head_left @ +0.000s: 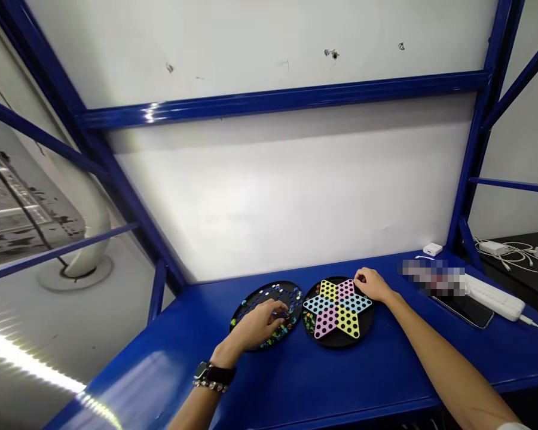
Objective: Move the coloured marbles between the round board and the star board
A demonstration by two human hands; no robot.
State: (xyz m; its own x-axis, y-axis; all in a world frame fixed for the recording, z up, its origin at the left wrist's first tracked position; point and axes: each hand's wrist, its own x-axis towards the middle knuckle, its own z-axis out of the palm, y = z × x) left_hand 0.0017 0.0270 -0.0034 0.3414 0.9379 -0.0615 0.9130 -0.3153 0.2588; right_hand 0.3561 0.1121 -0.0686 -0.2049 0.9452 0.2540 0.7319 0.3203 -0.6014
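Two round black trays lie side by side on a blue table (385, 358). The left tray (269, 295) holds several coloured marbles. The right tray (338, 310) carries a star-shaped board in yellow, pink and pale blue, dotted with holes. My left hand (260, 325) rests on the marble tray, fingers curled and pinched among the marbles. My right hand (372, 283) sits at the far right rim of the star board, fingers curled down; whether they hold anything is hidden. A watch and bracelet are on my left wrist.
A white power strip (493, 295) and a dark phone (468, 307) lie on the table at the right. A small white charger (433, 249) sits near the back. A blue metal frame (278, 98) and white wall stand behind. Cables (515, 254) lie further right.
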